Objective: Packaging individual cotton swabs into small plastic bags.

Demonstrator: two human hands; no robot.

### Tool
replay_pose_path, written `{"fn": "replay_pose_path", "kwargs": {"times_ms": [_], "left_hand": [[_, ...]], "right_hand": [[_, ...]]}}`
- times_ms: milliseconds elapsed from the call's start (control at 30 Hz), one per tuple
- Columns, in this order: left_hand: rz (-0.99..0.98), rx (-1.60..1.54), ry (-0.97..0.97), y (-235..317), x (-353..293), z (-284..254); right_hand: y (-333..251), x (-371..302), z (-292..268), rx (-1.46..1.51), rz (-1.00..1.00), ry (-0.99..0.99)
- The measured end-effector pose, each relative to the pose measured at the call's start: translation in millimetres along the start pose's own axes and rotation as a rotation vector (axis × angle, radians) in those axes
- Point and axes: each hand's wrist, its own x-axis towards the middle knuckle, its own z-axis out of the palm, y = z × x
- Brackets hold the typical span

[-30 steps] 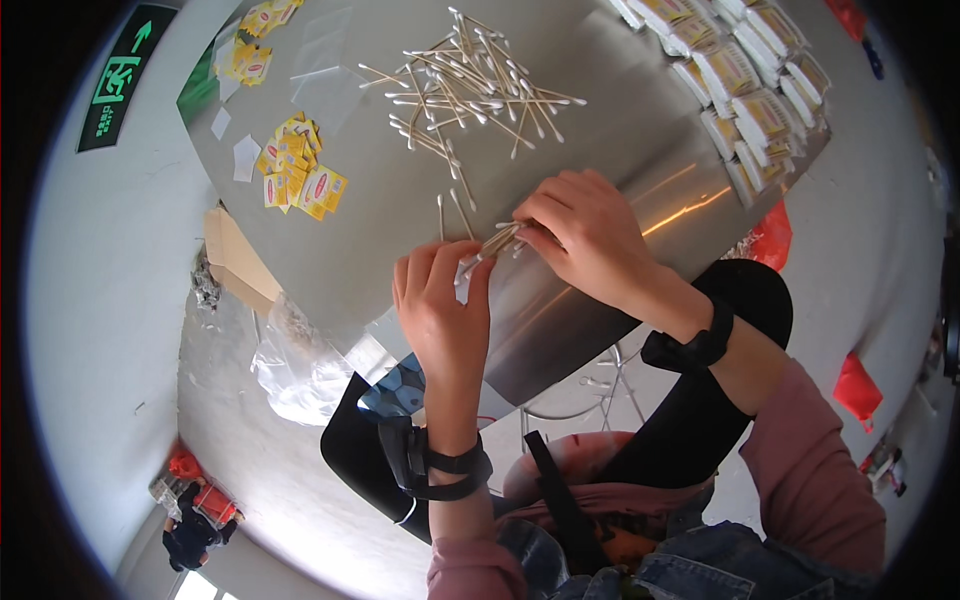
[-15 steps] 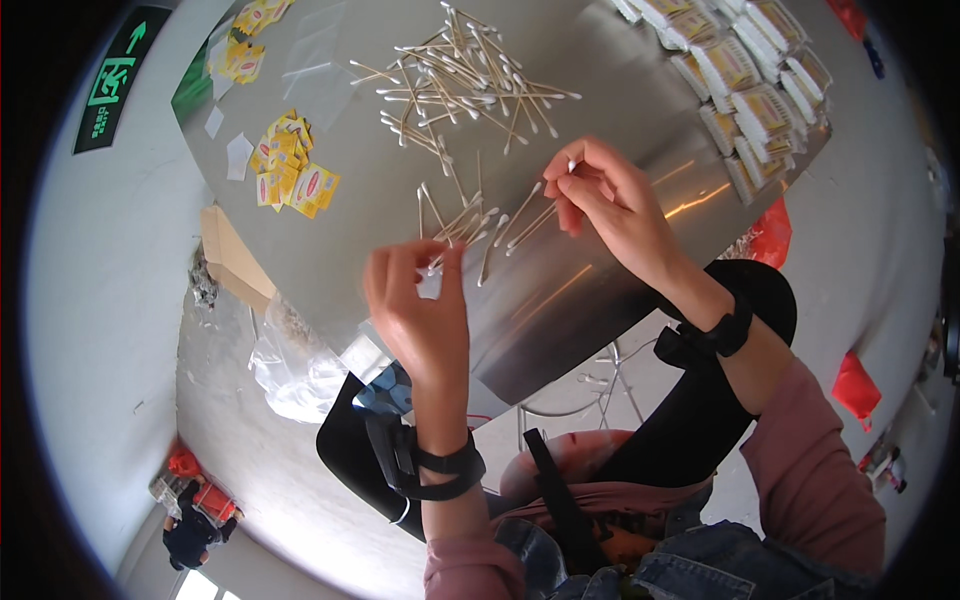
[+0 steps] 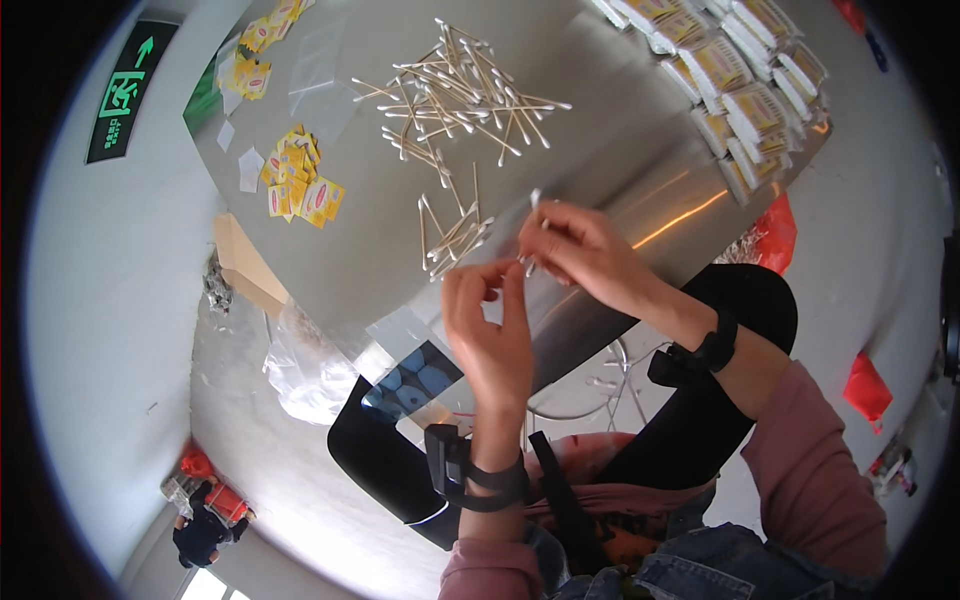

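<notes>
Close together over the near part of the metal table are my two hands. My right hand (image 3: 585, 252) is closed around several cotton swabs (image 3: 536, 196), their white tips poking out above and below its fingers. Thumb and fingertips of my left hand (image 3: 488, 325) pinch at the lower swab ends, apparently on a cotton swab, though the fingers mostly cover it. Just left of the hands lies a small loose group of swabs (image 3: 455, 238). Farther off is a larger tangled heap of swabs (image 3: 450, 95) with pale sticks.
Stacked white-and-yellow packs (image 3: 725, 75) fill the far right of the table (image 3: 600, 120). Yellow printed cards (image 3: 300, 180) and clear plastic bags (image 3: 318, 70) lie at the left. By the near edge sits a blue-patterned packet (image 3: 415, 380). A cardboard flap (image 3: 245, 265) stands beside the table.
My left hand has moved right, away from the small swab group. My right hand has come down and toward it, so they now meet. Fewer swabs lie in the small group.
</notes>
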Motion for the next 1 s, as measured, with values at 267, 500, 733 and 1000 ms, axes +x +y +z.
{"fn": "replay_pose_path", "kwargs": {"times_ms": [267, 500, 733, 1000], "left_hand": [[0.085, 0.571, 0.004, -7.8, 86.8, 8.0], [-0.334, -0.107, -0.247, 11.0, 90.8, -16.6], [-0.037, -0.005, -0.423, 21.3, 67.1, -25.8], [0.053, 0.302, -0.109, -35.2, 65.1, -45.0]], "right_hand": [[-10.2, 10.9, -22.4, 0.498, 0.033, 0.163], [-16.2, 10.0, -23.3, 0.394, 0.073, 0.105], [-10.0, 11.8, -18.7, 0.361, 0.022, 0.037], [-21.2, 13.9, -44.9, -0.12, 0.254, -0.121]]}}
